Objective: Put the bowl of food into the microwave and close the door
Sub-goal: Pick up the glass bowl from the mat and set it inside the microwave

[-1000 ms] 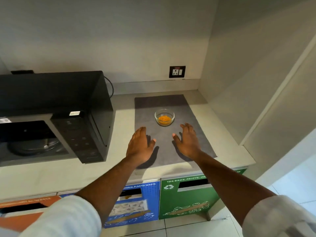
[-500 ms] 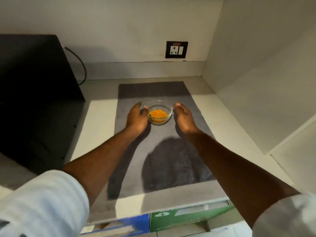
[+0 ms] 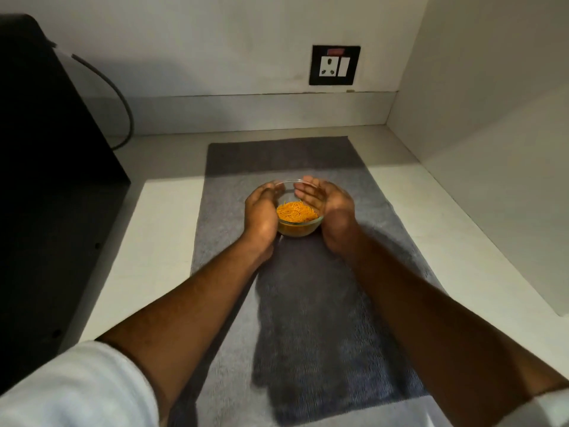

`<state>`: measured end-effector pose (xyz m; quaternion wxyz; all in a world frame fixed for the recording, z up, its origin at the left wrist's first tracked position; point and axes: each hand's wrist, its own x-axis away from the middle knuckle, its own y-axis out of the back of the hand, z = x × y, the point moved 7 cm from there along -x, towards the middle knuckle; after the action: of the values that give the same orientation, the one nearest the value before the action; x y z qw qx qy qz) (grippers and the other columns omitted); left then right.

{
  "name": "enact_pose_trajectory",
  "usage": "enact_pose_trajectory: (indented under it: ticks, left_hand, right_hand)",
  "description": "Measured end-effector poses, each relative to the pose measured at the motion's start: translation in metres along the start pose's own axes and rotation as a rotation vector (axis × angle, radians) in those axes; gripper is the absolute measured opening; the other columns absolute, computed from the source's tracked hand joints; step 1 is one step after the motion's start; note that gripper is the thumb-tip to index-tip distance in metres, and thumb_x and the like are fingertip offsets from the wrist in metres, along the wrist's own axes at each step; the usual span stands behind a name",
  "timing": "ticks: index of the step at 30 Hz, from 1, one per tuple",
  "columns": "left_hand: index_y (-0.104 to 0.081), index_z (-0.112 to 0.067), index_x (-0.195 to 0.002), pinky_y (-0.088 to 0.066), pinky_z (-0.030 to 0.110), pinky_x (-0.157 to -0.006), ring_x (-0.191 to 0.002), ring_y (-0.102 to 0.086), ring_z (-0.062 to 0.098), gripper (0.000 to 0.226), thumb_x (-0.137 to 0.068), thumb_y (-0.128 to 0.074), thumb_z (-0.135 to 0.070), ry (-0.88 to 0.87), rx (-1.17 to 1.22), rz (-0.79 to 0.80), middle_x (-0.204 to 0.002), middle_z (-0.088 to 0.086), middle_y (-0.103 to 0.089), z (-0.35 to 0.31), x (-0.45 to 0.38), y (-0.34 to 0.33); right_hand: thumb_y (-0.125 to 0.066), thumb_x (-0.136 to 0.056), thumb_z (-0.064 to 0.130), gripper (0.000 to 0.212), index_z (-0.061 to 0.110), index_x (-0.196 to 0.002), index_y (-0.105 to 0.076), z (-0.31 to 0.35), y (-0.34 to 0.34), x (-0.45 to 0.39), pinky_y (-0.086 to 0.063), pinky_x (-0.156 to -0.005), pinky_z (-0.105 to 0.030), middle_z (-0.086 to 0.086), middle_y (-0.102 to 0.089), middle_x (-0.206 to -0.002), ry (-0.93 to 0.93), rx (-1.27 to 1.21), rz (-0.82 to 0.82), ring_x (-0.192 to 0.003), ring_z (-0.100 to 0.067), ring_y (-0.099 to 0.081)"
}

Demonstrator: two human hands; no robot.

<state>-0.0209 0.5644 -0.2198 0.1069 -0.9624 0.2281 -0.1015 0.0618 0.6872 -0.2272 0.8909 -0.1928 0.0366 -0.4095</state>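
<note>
A small clear glass bowl [image 3: 298,224] with orange shredded food sits on a grey mat [image 3: 308,303] on the white counter. My left hand [image 3: 261,211] cups the bowl's left side and my right hand [image 3: 328,208] cups its right side, fingers curled around the rim. Whether the bowl is lifted off the mat I cannot tell. The black microwave [image 3: 46,180] stands at the left; only its dark side shows, its door and opening are out of view.
A grey cable [image 3: 123,100] runs behind the microwave. A wall socket [image 3: 335,69] sits on the back wall. A white side wall [image 3: 492,149] closes the counter on the right. Bare counter [image 3: 147,235] lies between mat and microwave.
Both hands moved forward from the near part of the mat and closed around the bowl. The view shifted closer and right, so the microwave's open front left the picture.
</note>
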Motion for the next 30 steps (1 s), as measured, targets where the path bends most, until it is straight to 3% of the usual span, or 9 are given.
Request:
enact_pose_trajectory:
  ticks: [3,8,17,22,25,30]
  left_hand:
    - [-0.067,0.001,-0.118,-0.054,0.025,-0.098,-0.113,-0.07,0.022,0.032,-0.1,-0.043,-0.009,0.009,0.073,0.016,-0.118,0.016,-0.073,0.001,-0.003,-0.006]
    - [-0.071,-0.004,-0.108,-0.057,0.026,-0.092,-0.105,-0.074,0.021,0.029,-0.1,-0.044,-0.01,0.024,0.108,-0.004,-0.11,0.013,-0.076,0.001,-0.003,-0.007]
    - [-0.074,-0.009,-0.102,-0.058,0.026,-0.085,-0.097,-0.076,0.02,0.029,-0.099,-0.045,-0.011,0.015,0.079,-0.03,-0.103,0.01,-0.078,-0.01,0.049,0.014]
    - [-0.074,-0.014,-0.103,-0.057,0.023,-0.068,-0.094,-0.075,0.021,0.031,-0.103,-0.043,-0.017,0.013,0.058,-0.041,-0.103,0.009,-0.077,-0.033,0.097,0.03]
    - [-0.075,-0.016,-0.102,-0.056,0.02,-0.061,-0.089,-0.075,0.021,0.031,-0.102,-0.044,-0.018,0.016,0.027,-0.038,-0.1,0.007,-0.078,-0.051,0.126,0.043]
    - [-0.075,-0.02,-0.099,-0.057,0.024,-0.067,-0.094,-0.075,0.022,0.033,-0.102,-0.042,-0.017,0.01,-0.003,-0.043,-0.102,0.007,-0.078,-0.09,0.184,0.07]
  right_hand:
    - [-0.04,-0.105,0.014,0.039,-0.01,-0.128,-0.06,0.0,-0.001,-0.001,-0.052,-0.108,-0.039,-0.029,-0.068,-0.125,0.005,-0.039,0.007,-0.118,-0.036,-0.068]
    - [-0.039,-0.105,0.012,0.038,-0.01,-0.124,-0.063,0.001,-0.002,0.006,-0.058,-0.098,-0.032,-0.024,-0.072,-0.113,0.001,-0.102,-0.033,-0.105,-0.03,-0.073]
    - [-0.039,-0.103,0.011,0.036,-0.006,-0.118,-0.068,0.007,-0.011,0.065,-0.052,-0.108,-0.044,-0.027,-0.073,-0.114,-0.028,-0.128,-0.073,-0.114,-0.037,-0.071]
    - [-0.042,-0.103,0.01,0.034,-0.008,-0.116,-0.068,0.027,-0.026,0.118,-0.049,-0.109,-0.053,-0.017,-0.078,-0.094,-0.074,-0.149,-0.086,-0.105,-0.037,-0.069]
    - [-0.043,-0.102,0.012,0.034,-0.004,-0.113,-0.071,0.04,-0.033,0.152,-0.052,-0.106,-0.053,-0.019,-0.078,-0.101,-0.084,-0.109,-0.083,-0.102,-0.036,-0.072]
    - [-0.044,-0.102,0.013,0.032,0.003,-0.105,-0.075,0.064,-0.058,0.212,-0.053,-0.105,-0.052,-0.023,-0.077,-0.106,-0.113,-0.084,-0.099,-0.105,-0.038,-0.074]
